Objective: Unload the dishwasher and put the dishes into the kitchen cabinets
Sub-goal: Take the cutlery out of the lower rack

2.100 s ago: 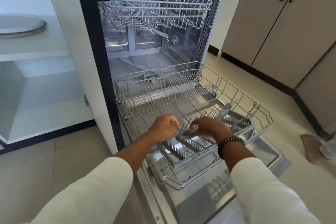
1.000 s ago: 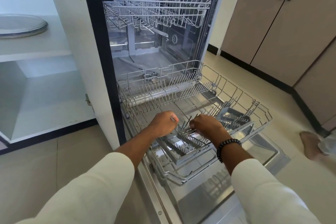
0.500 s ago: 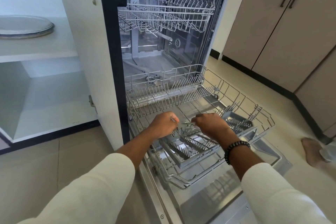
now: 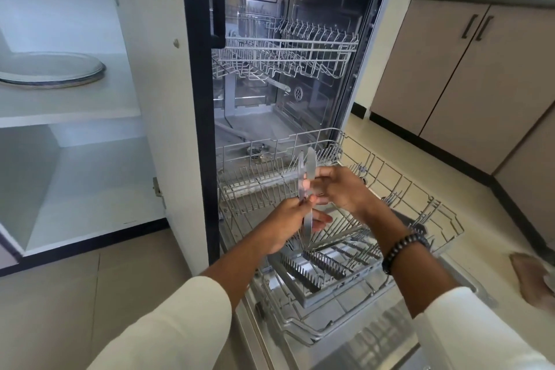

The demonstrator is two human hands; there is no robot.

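Note:
Both my hands hold a small bunch of steel cutlery (image 4: 307, 171) upright above the dishwasher's pulled-out lower rack (image 4: 426, 213). My left hand (image 4: 288, 227) grips the handles low down, and my right hand (image 4: 339, 189) pinches the same bunch higher up, its blades pointing up. Below the hands sits the grey cutlery basket (image 4: 324, 273) in the rack. The upper rack (image 4: 288, 51) is inside the machine with nothing visible in it.
An open white cabinet at left has a round glass plate (image 4: 51, 69) on its upper shelf and a bare lower shelf (image 4: 90, 186). Closed brown cabinets (image 4: 468, 75) line the right wall. The dishwasher door (image 4: 375, 339) lies open below me. A foot (image 4: 531, 282) shows at right.
Both hands have lifted from the cutlery basket, raising the cutlery upright above the rack. The camera has risen and tilted up.

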